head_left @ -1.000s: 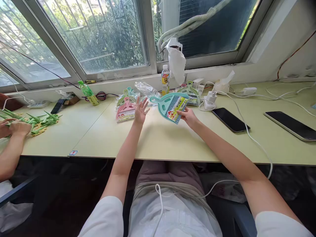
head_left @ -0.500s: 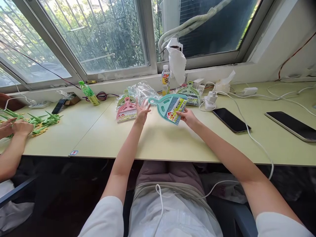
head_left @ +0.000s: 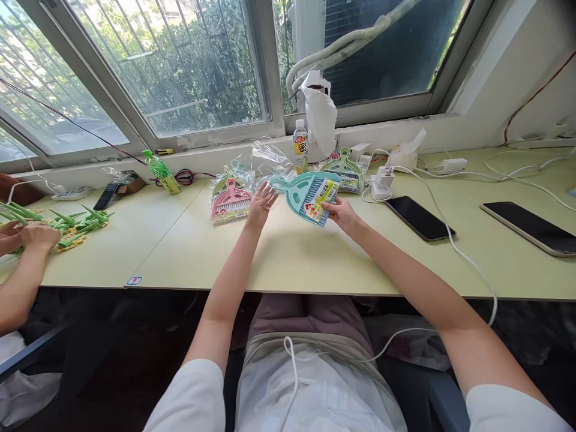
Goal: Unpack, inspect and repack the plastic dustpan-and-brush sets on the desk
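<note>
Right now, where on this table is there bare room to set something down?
Bare tabletop lies between the person's two forearms, in front of the turquoise dustpan in the right hand. Another wide patch lies between the left forearm and the green plant pieces, crossed by a seam. The back is crowded with wrapped dustpan sets, bottles and a white charger.

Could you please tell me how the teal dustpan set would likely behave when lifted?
The teal dustpan set is probably stiff: it sticks out straight from the right hand at its wide end. It seems light for its size, looking thin with cut-outs near the handle. Its thin bristles might flex if pressed.
</note>
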A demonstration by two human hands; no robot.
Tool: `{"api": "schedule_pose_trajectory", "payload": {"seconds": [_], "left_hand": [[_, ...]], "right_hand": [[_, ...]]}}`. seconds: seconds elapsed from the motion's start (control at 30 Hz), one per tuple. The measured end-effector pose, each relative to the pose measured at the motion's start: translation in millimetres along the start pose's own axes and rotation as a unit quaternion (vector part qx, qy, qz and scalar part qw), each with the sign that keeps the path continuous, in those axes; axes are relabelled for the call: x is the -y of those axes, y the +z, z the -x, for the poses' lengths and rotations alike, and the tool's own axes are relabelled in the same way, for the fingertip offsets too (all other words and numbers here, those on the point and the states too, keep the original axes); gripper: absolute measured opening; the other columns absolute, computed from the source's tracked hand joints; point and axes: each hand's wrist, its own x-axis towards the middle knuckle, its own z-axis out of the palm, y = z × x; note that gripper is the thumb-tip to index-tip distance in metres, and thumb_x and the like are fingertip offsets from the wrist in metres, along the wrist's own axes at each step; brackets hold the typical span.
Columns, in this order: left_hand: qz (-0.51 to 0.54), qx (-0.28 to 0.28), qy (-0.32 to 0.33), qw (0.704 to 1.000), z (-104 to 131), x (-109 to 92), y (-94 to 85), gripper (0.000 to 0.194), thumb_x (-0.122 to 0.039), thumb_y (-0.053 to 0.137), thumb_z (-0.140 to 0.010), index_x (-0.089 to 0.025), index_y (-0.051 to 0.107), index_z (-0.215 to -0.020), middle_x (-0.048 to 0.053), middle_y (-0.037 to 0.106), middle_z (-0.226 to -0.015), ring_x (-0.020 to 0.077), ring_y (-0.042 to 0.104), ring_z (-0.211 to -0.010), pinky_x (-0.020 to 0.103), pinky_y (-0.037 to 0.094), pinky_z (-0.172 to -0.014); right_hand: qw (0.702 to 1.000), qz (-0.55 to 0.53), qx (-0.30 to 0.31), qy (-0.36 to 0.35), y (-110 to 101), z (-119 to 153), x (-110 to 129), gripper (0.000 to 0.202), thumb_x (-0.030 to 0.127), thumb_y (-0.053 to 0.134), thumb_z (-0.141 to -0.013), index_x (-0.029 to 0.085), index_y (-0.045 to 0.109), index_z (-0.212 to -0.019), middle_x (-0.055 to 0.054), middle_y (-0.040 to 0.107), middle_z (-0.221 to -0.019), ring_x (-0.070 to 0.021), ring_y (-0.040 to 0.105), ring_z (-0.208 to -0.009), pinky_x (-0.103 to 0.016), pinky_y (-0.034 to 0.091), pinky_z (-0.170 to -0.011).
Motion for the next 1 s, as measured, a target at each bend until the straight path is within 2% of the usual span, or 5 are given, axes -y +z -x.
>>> {"api": "schedule_pose_trajectory", "payload": {"seconds": [0.23, 0.43, 0.77, 0.87, 1.0], "left_hand": [[-0.020, 0.022, -0.012, 0.999, 1, 5, 1.8, 0.085, 0.001, 0.068, -0.071, -0.027, 0.040, -0.146, 0.007, 0.054, -0.143, 0.0228, 0.050, -0.134, 0.039, 0.036, -0.116], [-0.005, -0.015, -0.005, 1.000, 1, 13, 10.1, 0.099, 0.002, 0.075, -0.068, -0.027, 0.029, -0.151, 0.012, 0.052, -0.145, 0.0237, 0.046, -0.138, 0.039, 0.034, -0.116], [-0.059, -0.008, 0.062, 0.996, 4, 8, 9.5, 0.076, -0.002, 0.072, -0.065, -0.020, 0.053, -0.136, 0.013, 0.058, -0.139, 0.0288, 0.046, -0.137, 0.043, 0.031, -0.118], [-0.060, 0.011, 0.054, 0.997, 6, 9, 14.7, 0.082, -0.003, 0.069, -0.067, -0.025, 0.047, -0.142, 0.011, 0.055, -0.142, 0.0270, 0.044, -0.139, 0.042, 0.029, -0.119], [-0.050, 0.031, 0.026, 0.998, 8, 13, 20.9, 0.109, 0.001, 0.072, -0.065, -0.039, 0.021, -0.152, 0.010, 0.033, -0.158, 0.0256, 0.042, -0.140, 0.040, 0.038, -0.111]], "right_hand": [[1.000, -0.014, 0.001, -0.017, 2, 2, 1, 0.031, 0.017, 0.086, -0.062, 0.019, 0.068, -0.088, -0.004, 0.076, -0.099, -0.0215, 0.073, -0.089, -0.038, 0.063, -0.085], [0.999, -0.004, 0.020, -0.026, 5, 5, 0, 0.038, 0.023, 0.088, -0.061, 0.020, 0.067, -0.092, -0.005, 0.075, -0.104, -0.0241, 0.071, -0.097, -0.041, 0.061, -0.090], [0.999, -0.001, -0.013, -0.045, 7, 8, 1, 0.037, 0.024, 0.086, -0.064, 0.022, 0.064, -0.093, -0.003, 0.075, -0.099, -0.0231, 0.071, -0.099, -0.041, 0.060, -0.093], [0.999, -0.003, -0.018, -0.050, 8, 9, 0, 0.037, 0.025, 0.085, -0.064, 0.022, 0.063, -0.094, -0.003, 0.074, -0.101, -0.0230, 0.070, -0.101, -0.041, 0.060, -0.093], [0.999, -0.001, 0.001, -0.045, 9, 11, -3, 0.040, 0.029, 0.087, -0.062, 0.022, 0.063, -0.093, -0.004, 0.074, -0.104, -0.0240, 0.070, -0.100, -0.041, 0.060, -0.091]]}}
